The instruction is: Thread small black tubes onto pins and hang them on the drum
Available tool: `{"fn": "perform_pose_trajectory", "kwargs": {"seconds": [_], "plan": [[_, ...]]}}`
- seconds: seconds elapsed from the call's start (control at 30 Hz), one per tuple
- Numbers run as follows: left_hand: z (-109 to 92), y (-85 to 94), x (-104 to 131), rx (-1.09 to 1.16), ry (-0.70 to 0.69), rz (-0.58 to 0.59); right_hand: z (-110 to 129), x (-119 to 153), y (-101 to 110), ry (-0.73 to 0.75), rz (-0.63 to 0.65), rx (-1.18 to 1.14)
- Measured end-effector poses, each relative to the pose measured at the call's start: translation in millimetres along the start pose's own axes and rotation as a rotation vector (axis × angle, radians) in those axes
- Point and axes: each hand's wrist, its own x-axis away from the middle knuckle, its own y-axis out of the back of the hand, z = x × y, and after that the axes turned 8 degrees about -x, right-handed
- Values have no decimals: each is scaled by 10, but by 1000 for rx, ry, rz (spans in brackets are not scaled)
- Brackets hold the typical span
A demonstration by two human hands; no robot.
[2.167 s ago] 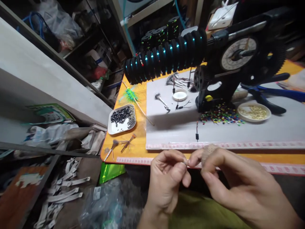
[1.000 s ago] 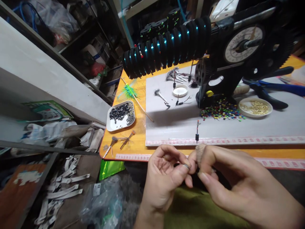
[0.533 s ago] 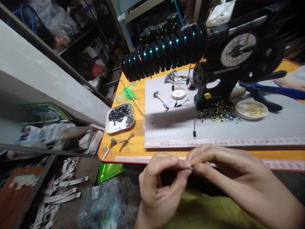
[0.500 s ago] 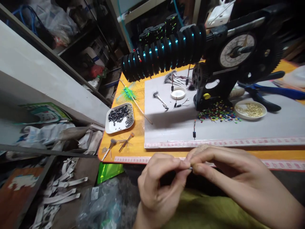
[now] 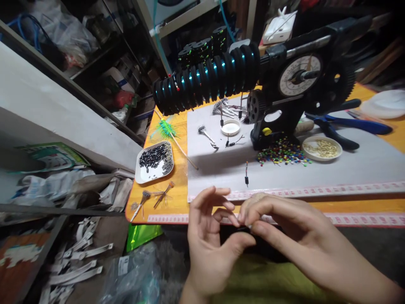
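Note:
My right hand (image 5: 284,226) is pinched at thumb and fingers, above the near edge of the table. What sits between those fingertips is tiny and dark, mostly hidden, so I cannot make out its kind. Facing it, my left hand (image 5: 210,242) has its fingers spread and curved, the thumb apart from them. Its fingertips are close to the right hand's pinch; I cannot tell whether they touch the small item. Just beyond the hands, a short twisted wire with a black sleeve (image 5: 247,180) lies on the white board (image 5: 215,179).
A black geared machine (image 5: 262,122) with a ringed cylinder (image 5: 205,80) stands over the board. Around it are coloured bead-like pieces (image 5: 281,152), a dish of gold pieces (image 5: 322,148) and blue-handled pliers (image 5: 354,122). To the left sits a tray (image 5: 138,171) of black tubes.
My left hand has let go of its pinch and spread its fingers. The right hand keeps its pinch. The whole view has shifted slightly.

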Motion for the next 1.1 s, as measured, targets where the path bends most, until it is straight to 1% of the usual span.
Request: {"fn": "perform_pose_trajectory", "kwargs": {"seconds": [0.03,0.07,0.1,0.2,0.27,0.33,0.37,0.4,0.43,0.47,0.53,0.57,0.6,0.67,0.73,0.8,0.87,1.0,1.1], "plan": [[35,-5,-5,21,60,-5,-6,-2,0,2,-4,-19],[66,-9,-11,25,89,-12,-11,-3,0,0,-6,-37],[90,-13,-19,20,85,-16,-14,-2,1,-7,-6,-52],[114,-40,-43,-19,-2,-9,-24,1,-15,-9,4,-66],[97,-76,-48,-37,-86,-5,-42,-3,-34,51,27,-25],[80,-120,-45,-22,-196,-14,-76,-26,-14,202,22,117],[77,-139,-42,13,-267,-14,-99,-46,31,305,-19,237],[81,-151,-40,54,-334,-12,-122,-72,110,403,-80,381],[90,-155,-41,88,-392,2,-142,-101,228,503,-170,543],[105,-148,-45,104,-436,25,-155,-130,385,551,-254,695],[142,-102,-62,81,-484,93,-153,-184,789,527,-320,907],[160,-67,-74,53,-500,127,-136,-208,1012,446,-312,1023],[175,-28,-85,28,-514,155,-113,-234,1228,337,-245,1143],[195,53,-103,-8,-508,189,-59,-297,1585,225,-157,1208],[205,124,-106,-32,-466,203,-24,-377,1792,162,-33,1206],[217,176,-97,-44,-401,210,-19,-459,1857,120,67,1187],[236,206,-84,-43,-356,223,-36,-519,1836,93,120,1180],[277,201,-68,-25,-324,243,-71,-544,1773,73,155,1190],[283,169,-56,-9,-306,244,-51,-530,1817,70,169,1195]]}}
